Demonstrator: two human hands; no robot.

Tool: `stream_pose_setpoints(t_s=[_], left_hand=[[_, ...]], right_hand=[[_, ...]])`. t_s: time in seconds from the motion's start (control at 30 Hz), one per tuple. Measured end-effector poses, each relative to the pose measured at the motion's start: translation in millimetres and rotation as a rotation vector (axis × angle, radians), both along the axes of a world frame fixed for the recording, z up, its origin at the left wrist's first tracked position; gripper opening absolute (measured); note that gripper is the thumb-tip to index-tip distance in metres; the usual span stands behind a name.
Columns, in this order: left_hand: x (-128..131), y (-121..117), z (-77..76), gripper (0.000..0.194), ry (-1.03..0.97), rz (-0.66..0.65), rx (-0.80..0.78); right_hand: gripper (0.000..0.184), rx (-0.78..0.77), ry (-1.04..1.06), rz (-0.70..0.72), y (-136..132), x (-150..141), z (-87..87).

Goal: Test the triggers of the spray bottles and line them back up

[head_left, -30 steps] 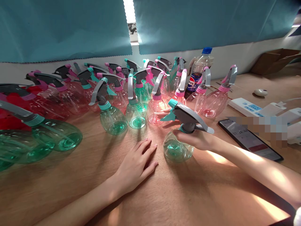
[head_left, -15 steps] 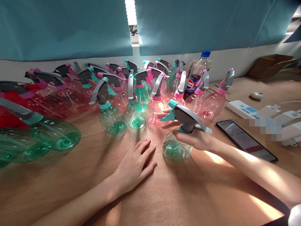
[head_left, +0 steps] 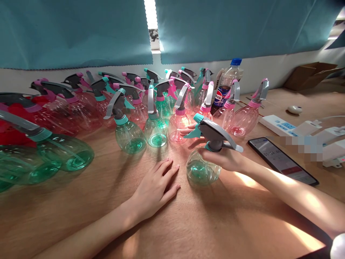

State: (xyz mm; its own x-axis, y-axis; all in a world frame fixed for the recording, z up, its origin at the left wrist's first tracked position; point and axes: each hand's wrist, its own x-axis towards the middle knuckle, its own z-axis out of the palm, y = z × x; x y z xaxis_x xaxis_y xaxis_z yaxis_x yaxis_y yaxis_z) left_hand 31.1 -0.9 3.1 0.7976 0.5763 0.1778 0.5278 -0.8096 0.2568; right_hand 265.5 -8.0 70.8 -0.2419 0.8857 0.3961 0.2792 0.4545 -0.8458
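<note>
My left hand (head_left: 155,187) lies flat on the wooden table, fingers stretched out and slightly spread, holding nothing. A green spray bottle (head_left: 201,172) with a grey and turquoise trigger head stands upright just beyond its fingertips, to the right. Around that bottle's neck is my right hand (head_left: 226,158), thumb on the near side and fingers on the far side, partly hidden by the trigger head. Behind the hands stand another green spray bottle (head_left: 130,138), a smaller-looking green one (head_left: 156,135) and a pink spray bottle (head_left: 178,129).
Several more pink and green spray bottles crowd the back and left, including a green one (head_left: 66,151). A cola bottle (head_left: 223,86) stands at the back. To the right are a phone (head_left: 281,160), a power strip (head_left: 277,124), a white mouse (head_left: 294,109) and a cardboard box (head_left: 307,77).
</note>
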Motion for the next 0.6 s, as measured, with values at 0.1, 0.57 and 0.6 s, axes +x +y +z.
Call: stream_pose_setpoints(t_s=[0.1, 0.57, 0.6], left_hand=[[-0.2, -0.3, -0.5, 0.043, 0.005, 0.002, -0.003], [0.7, -0.5, 0.7, 0.043, 0.009, 0.003, -0.006], [0.7, -0.6, 0.9, 0.043, 0.010, 0.003, -0.006]], right_hand=[[0.058, 0.008, -0.001, 0.002, -0.5, -0.5, 0.5], [0.051, 0.004, 0.027, 0.018, -0.2, -1.0, 0.1], [0.052, 0.007, 0.033, 0.017, -0.2, -1.2, -0.1]])
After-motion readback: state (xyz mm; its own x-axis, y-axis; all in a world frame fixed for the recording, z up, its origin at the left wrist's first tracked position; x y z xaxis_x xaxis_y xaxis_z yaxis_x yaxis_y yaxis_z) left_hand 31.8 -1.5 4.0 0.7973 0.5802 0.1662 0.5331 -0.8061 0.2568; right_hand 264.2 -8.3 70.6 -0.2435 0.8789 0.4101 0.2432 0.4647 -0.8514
